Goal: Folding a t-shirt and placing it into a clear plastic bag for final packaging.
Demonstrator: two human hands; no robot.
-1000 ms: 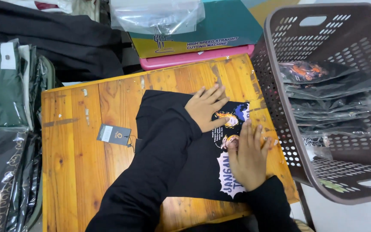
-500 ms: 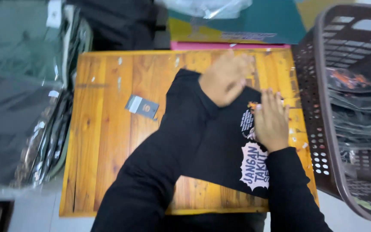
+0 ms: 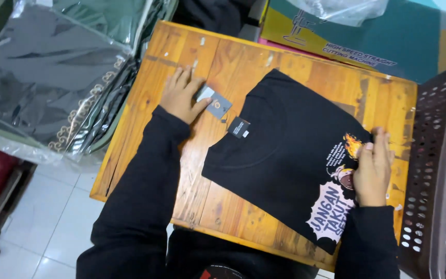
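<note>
— Where's the left hand (image 3: 182,96)?

— Flat on the wooden desk (image 3: 145,124), fingers spread, thumb and forefinger touching a small grey hang tag (image 3: 213,103) without clearly gripping it.

— And the right hand (image 3: 373,168)?

— Open, palm down, pressing the printed edge of the folded black T-shirt (image 3: 285,150), beside the perforated plastic basket (image 3: 429,170).

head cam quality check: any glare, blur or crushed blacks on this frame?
Head view: mostly sharp, slight softness at the edges; glare on the plastic-wrapped garments and a sheen on the wooden table; black T-shirt and both sleeves are crushed, folds barely readable; left hand on the small tag and right hand are evenly lit, with soft shadows.
</note>
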